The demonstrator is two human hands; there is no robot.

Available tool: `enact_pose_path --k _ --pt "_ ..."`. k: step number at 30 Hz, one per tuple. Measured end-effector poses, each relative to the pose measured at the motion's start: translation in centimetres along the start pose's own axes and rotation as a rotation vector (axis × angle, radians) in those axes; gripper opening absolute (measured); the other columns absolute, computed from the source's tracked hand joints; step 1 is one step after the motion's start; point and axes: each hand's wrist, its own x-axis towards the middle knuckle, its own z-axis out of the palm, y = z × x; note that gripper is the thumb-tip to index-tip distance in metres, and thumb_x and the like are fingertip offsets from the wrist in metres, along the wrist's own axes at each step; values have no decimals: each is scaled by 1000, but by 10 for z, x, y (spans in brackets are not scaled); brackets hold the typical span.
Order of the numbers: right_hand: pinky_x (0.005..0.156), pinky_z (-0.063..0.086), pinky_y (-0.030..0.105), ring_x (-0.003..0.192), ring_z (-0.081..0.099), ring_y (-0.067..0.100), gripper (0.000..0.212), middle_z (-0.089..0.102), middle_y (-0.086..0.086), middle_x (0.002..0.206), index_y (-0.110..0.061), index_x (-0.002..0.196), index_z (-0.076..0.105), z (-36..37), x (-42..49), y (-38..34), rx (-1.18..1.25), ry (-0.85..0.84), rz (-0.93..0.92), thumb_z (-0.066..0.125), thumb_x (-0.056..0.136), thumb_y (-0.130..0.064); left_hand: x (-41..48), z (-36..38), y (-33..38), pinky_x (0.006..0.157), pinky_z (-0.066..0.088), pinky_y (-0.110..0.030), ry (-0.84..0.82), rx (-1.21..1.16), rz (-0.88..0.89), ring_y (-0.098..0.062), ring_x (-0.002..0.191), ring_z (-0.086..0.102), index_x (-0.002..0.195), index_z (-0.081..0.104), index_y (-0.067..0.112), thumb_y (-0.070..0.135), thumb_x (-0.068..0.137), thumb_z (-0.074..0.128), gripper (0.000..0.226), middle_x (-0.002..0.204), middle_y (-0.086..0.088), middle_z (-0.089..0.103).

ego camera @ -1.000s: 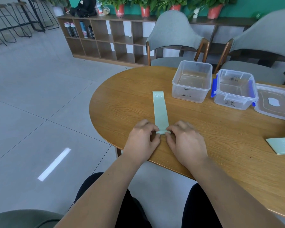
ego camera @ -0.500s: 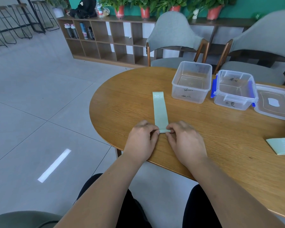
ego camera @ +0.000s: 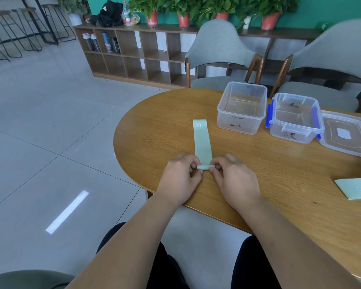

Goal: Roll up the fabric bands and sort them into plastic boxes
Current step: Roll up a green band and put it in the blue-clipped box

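Early days, judging from the broad oval wooden table point(ego camera: 279, 205): nothing sorted yet. Far across it, finding two clear rectangular plastic containers side by side, the lidless box point(ego camera: 241, 130) on the left and the box with blue clips point(ego camera: 296, 136) just to its right, both apparently without a band inside. Handwritten marks on each, too small to read. Beside those, noting a clear flat plastic lid point(ego camera: 346, 150) lying on the wood. At the right edge, seeing more pale green flat bands point(ego camera: 354, 187), unrolled and well apart from the hands.

Near the table's close edge, finding the pale green fabric band point(ego camera: 202, 140) marked 30 LB, laid flat and pointing away toward the lidless box, with only its near end wound into a small tight roll point(ego camera: 203, 167). So, by this reading: a first turn or two made on one band, most of its length left to wind, then a box to choose, then the other bands.

As for pose: reaching in from below with both forearms, backs of hands up, wrists low over the table edge. Pinching the roll's left end with the left hand point(ego camera: 179, 176) and its right end with the right hand point(ego camera: 236, 178), narrow grips closed on the band itself. Curling the fingertips point(ego camera: 216, 163) inward against the roll from either side.
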Motion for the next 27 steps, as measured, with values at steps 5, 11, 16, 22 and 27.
enact_pose_path --k 5,11,16,22,27 --pt "68 55 33 86 61 9 20 61 -15 99 -34 112 69 3 -2 5 80 -5 8 73 92 -37 -2 4 -2 77 50 -20 15 4 8 -3 83 55 102 71 19 18 92 78 12 95 10 62" --pt "69 56 36 82 57 5 12 59 -17 96 -36 108 68 1 -1 8 165 -12 11 69 96 -34 -3 2 -3 77 43 -9 3 -30 1 6 85 55 104 71 19 21 94 77 12 96 11 61" --pt "71 56 37 80 57 5 9 59 -17 93 -36 103 68 0 -1 12 216 -33 32 67 95 -37 -5 -1 -3 77 41 -8 -31 -19 23 5 87 54 104 72 21 25 95 76 10 96 13 61" --pt "69 55 35 77 57 6 10 58 -16 89 -37 99 72 3 0 12 204 -21 51 69 90 -39 -5 2 -5 78 39 -9 8 11 44 -1 87 51 101 77 21 26 93 77 10 92 12 62" --pt "71 57 36 76 59 5 14 62 -17 89 -36 104 78 5 0 13 215 14 49 71 92 -39 -5 3 -5 79 46 -19 11 23 42 -3 87 54 106 78 23 29 95 74 13 94 12 64"
